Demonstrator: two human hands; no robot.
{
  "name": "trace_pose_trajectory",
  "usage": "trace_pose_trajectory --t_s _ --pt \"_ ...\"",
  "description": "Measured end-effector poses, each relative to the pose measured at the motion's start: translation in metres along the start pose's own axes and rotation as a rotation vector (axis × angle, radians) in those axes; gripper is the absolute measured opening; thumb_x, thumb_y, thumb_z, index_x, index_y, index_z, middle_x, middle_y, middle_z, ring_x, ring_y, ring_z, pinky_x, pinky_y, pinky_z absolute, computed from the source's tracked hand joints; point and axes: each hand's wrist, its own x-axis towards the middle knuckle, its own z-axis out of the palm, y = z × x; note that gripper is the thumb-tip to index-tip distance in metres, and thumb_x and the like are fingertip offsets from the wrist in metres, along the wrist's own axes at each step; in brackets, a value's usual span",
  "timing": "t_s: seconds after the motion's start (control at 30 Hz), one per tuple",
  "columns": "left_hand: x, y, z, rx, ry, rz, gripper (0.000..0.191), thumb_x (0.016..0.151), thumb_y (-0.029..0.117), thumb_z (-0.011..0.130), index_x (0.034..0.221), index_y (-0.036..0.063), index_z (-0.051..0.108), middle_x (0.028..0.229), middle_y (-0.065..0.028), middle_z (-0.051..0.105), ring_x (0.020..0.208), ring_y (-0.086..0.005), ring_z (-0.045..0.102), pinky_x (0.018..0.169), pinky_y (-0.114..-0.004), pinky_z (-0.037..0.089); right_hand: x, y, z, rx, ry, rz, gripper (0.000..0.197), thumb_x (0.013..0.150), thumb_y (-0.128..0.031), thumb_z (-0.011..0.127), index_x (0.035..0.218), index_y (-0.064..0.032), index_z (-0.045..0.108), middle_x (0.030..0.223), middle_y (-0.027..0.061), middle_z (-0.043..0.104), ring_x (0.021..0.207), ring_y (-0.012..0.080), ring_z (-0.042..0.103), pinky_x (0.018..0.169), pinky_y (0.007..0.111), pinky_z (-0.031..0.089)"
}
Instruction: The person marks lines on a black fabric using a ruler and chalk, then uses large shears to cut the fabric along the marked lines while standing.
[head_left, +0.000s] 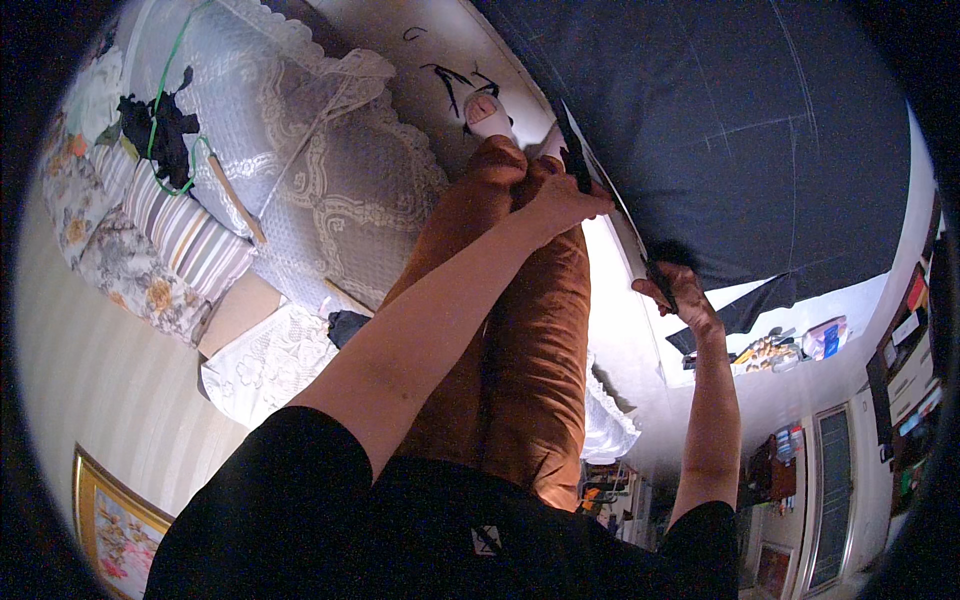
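Observation:
A large dark cloth (750, 172) with pale chalk-like lines covers most of a white tabletop (847, 300). My left hand (574, 201) reaches across my legs to the table's near edge and grips a narrow strip of black fabric (576, 163). Farther right along that edge, my right hand (684, 291) is closed around a narrow black item (663, 286) beside the cloth. Shadow and my fingers hide part of it, so its kind is unclear. A loose black fabric piece (750, 306) lies past my right hand, by the cloth's edge.
On the tabletop, small items (772, 351) sit near a clear plastic bag (825, 337). To my left is a seat with a lace cover (352, 172), striped cushion (184, 225), black scraps (169, 131), green cord (154, 142) and wooden stick (236, 196). Black scraps (450, 79) litter the floor.

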Motion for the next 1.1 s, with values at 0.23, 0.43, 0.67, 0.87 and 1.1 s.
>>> trace_pose_trajectory --t_s 0.23,0.43,0.67,0.87,1.1 --pt "0.01 -0.017 -0.007 0.083 -0.008 0.065 0.026 0.076 0.032 0.071 0.073 0.0074 0.064 0.071 -0.0057 0.064 0.068 -0.0128 0.061 0.065 -0.029 0.049 -0.001 -0.012 0.0 0.103 -0.054 -0.02 0.038 0.087 -0.045 0.068 0.074 -0.0091 0.066 0.057 0.0013 0.057 0.046 0.0091 0.047 0.044 0.027 0.036" --pt "0.009 -0.022 0.0 0.126 0.064 0.154 0.026 0.078 0.031 0.068 0.073 0.0061 0.063 0.072 -0.005 0.063 0.069 -0.013 0.06 0.066 -0.029 0.048 0.003 -0.01 0.003 0.104 0.013 -0.153 0.031 0.085 -0.036 0.072 0.079 -0.0063 0.066 0.059 0.0001 0.057 0.048 0.0084 0.046 0.044 0.028 0.036" --pt "0.011 -0.023 -0.002 -0.022 -0.002 0.157 0.022 0.08 0.026 0.066 0.076 0.0045 0.063 0.075 -0.0034 0.065 0.071 -0.0135 0.06 0.066 -0.03 0.049 0.002 -0.024 0.001 0.118 -0.047 -0.015 0.047 0.09 -0.053 0.059 0.083 -0.0076 0.065 0.062 0.001 0.058 0.047 0.0062 0.043 0.041 0.025 0.032" --pt "0.008 -0.016 -0.013 0.328 -0.023 0.039 0.025 0.078 0.028 0.067 0.075 0.0039 0.065 0.082 -0.0098 0.07 0.08 -0.0223 0.068 0.073 -0.034 0.052 -0.009 0.018 0.023 0.159 0.063 -0.303 0.064 0.084 -0.07 0.053 0.079 -0.0063 0.06 0.06 -0.0008 0.055 0.052 0.0052 0.048 0.045 0.026 0.039" --pt "0.012 -0.047 -0.029 0.322 0.238 0.189 0.029 0.076 0.03 0.068 0.076 0.0015 0.065 0.083 -0.0172 0.069 0.084 -0.0322 0.067 0.077 -0.039 0.052 -0.049 0.028 0.051 0.485 -0.033 -0.052 0.057 0.086 -0.061 0.06 0.071 -0.007 0.052 0.057 -0.0017 0.051 0.052 0.0054 0.046 0.063 0.028 0.046"
